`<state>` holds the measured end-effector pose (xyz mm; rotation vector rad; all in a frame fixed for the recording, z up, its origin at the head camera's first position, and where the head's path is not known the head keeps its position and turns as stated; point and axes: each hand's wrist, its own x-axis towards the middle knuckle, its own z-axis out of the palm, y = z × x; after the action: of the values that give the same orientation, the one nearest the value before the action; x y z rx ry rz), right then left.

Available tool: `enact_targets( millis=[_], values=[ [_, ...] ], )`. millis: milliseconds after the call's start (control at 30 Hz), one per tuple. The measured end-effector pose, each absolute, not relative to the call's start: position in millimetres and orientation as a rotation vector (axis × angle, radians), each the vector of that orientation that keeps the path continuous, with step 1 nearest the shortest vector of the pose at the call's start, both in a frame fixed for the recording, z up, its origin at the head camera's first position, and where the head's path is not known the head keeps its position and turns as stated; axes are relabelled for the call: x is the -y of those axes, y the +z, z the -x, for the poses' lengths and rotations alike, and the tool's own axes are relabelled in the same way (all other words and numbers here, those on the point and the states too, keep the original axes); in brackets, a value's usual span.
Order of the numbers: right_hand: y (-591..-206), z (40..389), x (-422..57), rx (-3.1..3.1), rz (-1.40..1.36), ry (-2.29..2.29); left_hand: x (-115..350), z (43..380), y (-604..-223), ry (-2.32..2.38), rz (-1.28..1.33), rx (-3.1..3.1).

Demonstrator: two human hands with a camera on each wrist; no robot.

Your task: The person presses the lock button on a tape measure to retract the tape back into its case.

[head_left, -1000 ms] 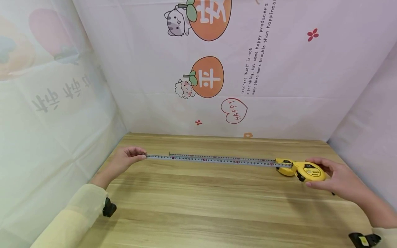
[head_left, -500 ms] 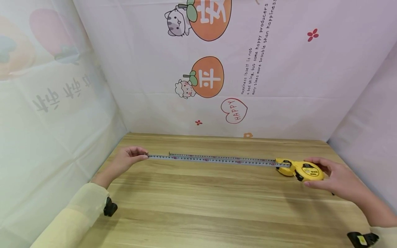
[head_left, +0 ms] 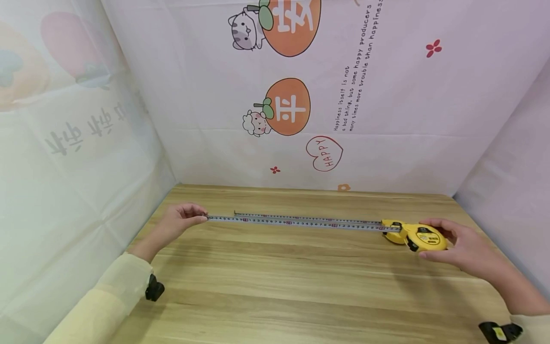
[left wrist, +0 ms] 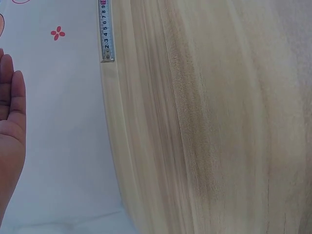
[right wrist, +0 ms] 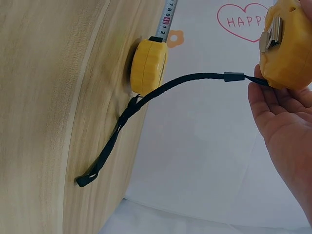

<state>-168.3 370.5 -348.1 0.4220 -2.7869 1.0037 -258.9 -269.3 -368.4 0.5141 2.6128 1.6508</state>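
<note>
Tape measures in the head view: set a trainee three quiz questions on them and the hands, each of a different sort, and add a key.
1. Multiple choice. Which grips a yellow retractable tape measure by its case?
A) both hands
B) neither hand
C) the right hand alone

2. True or false. The left hand pinches the free end of that tape measure's pulled-out blade.

3. Fill in the gap. The second tape measure, also yellow, rests on the wood-grain ____.

Key: 1. C. 2. True. 3. tabletop.
</note>
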Motion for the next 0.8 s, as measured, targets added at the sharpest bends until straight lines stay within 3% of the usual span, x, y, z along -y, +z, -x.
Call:
enact_targets(
  millis=[800],
  values=[
    [-349.2,168.9,-362.6,2.807,-0.407,1.019,259.4,258.2,-370.4,1.663,-0.549,-2.597]
  ],
)
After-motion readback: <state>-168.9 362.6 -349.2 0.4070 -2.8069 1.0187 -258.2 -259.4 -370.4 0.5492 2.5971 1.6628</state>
